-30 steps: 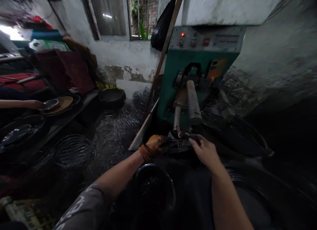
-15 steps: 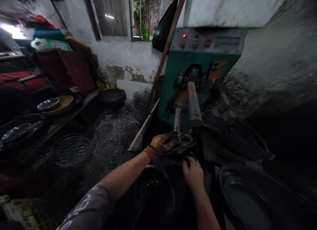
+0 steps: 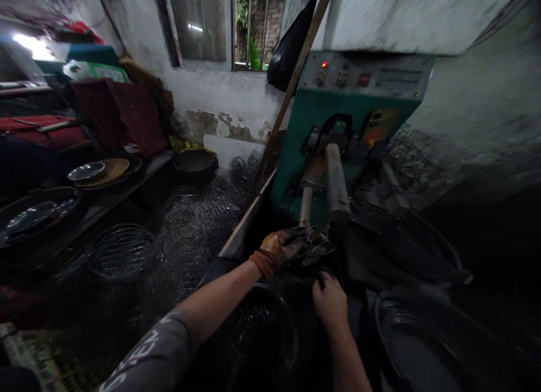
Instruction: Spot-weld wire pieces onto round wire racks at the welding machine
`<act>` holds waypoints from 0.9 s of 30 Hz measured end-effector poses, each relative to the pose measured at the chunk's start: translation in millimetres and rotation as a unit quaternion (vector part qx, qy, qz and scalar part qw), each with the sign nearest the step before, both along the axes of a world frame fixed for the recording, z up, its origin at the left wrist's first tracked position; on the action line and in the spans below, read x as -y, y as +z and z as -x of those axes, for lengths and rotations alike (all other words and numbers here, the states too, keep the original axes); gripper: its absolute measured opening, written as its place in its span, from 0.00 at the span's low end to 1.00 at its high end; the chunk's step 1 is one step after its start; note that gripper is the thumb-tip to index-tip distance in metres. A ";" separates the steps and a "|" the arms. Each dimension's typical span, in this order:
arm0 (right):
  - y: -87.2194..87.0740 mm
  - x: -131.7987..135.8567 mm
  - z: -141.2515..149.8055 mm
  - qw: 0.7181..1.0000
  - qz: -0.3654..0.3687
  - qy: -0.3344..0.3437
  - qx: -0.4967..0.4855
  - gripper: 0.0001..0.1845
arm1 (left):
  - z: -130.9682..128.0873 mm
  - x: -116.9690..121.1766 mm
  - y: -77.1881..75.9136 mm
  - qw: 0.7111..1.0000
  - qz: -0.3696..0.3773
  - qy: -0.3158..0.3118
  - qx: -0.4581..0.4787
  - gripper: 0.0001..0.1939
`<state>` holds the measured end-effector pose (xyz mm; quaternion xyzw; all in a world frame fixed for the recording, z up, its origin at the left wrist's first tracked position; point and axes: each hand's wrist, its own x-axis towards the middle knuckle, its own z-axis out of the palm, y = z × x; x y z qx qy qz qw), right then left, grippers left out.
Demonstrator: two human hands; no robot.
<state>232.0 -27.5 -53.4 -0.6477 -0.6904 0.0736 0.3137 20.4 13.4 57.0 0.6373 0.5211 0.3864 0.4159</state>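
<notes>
My left hand (image 3: pixel 276 252), in a stained orange work glove, is closed on the left side of a small metal wire frame (image 3: pixel 315 246). The frame lies beneath the lower electrode arm (image 3: pixel 306 206) of a green spot-welding machine (image 3: pixel 291 121), by the tip. My bare right hand (image 3: pixel 329 295) is just below the frame with its fingers curled; their tips are dark, and what they hold, if anything, cannot be made out. A thick upper cylinder (image 3: pixel 337 186) juts from the machine above the hands. Below them, a dark round tub (image 3: pixel 291 324) holds small shiny metal pieces.
Tangled wire pieces (image 3: pixel 181 228) and a round wire rack (image 3: pixel 123 251) cover the floor at left. A bench (image 3: pixel 143 175) bears pans there. A wooden board edge (image 3: pixel 249 212) runs beside the machine. Dark basins (image 3: pixel 389 347) stand at right. A pole (image 3: pixel 291 82) leans on the wall.
The view has shifted slightly, so the machine appears a little lower and farther right. My left hand keeps the wire frame at the electrode, turned slightly; my right hand stays just below it.
</notes>
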 end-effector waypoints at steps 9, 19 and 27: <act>-1.2 -0.7 -1.3 1.000 0.021 -0.005 0.000 0.25 | -3.4 0.4 3.1 0.998 0.054 0.008 0.034 0.21; 1.8 -0.1 -1.3 1.000 0.025 0.003 0.010 0.26 | -4.8 -2.9 -11.1 0.993 0.074 0.016 0.087 0.18; -0.3 1.8 -3.9 1.000 0.021 -0.004 0.007 0.24 | -6.3 -4.0 -15.1 0.991 0.062 0.004 0.120 0.21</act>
